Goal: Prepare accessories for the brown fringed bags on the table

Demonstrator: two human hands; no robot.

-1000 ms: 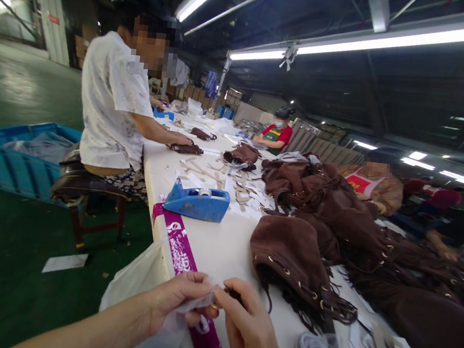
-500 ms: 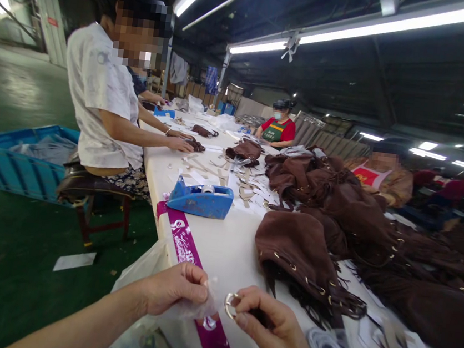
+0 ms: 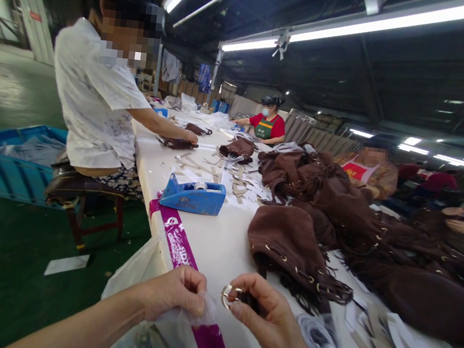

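At the near table edge, my left hand point(image 3: 178, 296) is closed in a pinch on thin clear plastic point(image 3: 210, 308). Whether that piece belongs to the plastic bag point(image 3: 137, 269) hanging behind it I cannot tell. Just to the right, thumb and fingers of my right hand point(image 3: 262, 314) grip a shiny metal buckle point(image 3: 226, 296). Something dark, perhaps its strap, shows inside that palm. Beyond both hands lies a brown fringed drawstring bag point(image 3: 287, 242) with metal eyelets along its rim.
A blue tape dispenser point(image 3: 193, 196) stands by purple printed tape point(image 3: 178, 240) on the white table. Brown bags point(image 3: 322, 190) are heaped at right, with paper strips point(image 3: 388, 342) nearer. A co-worker point(image 3: 94, 91) sits at left beside a blue bin point(image 3: 14, 171); others work farther off.
My view has shifted slightly right. My hands keep their grips, and the buckle has turned a little. The seated co-worker's arm has reached farther across the table.
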